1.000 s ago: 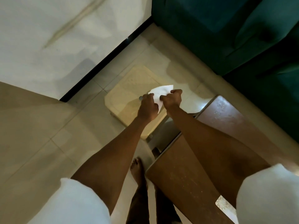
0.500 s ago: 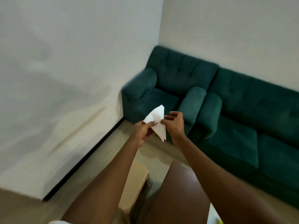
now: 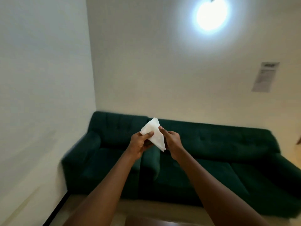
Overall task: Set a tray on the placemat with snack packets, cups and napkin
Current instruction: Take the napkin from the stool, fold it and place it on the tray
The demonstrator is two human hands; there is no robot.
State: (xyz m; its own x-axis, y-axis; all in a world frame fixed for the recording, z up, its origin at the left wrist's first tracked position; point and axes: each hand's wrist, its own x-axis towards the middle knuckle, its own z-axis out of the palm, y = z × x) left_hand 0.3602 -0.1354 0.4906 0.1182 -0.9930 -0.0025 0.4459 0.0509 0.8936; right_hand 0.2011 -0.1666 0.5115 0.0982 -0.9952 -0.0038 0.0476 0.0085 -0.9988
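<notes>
A white paper napkin (image 3: 154, 134), folded into a rough triangle, is held up at chest height in front of me. My left hand (image 3: 140, 143) pinches its left edge with thumb and fingers. My right hand (image 3: 171, 142) grips its right side, the forefinger lying along the fold. Both forearms reach forward from the bottom of the view. No tray, placemat, cup or snack packet is in view.
A dark green sofa (image 3: 203, 154) runs along the white back wall, with a white side wall (image 3: 40, 95) on the left. A bright lamp (image 3: 211, 15) glares at the top. A brown table edge (image 3: 151, 221) shows at the bottom. A paper notice (image 3: 265, 76) hangs on the wall.
The view has swung up from the floor, stool and table to the sofa and wall. Both hands stay on the napkin, which has risen with them.
</notes>
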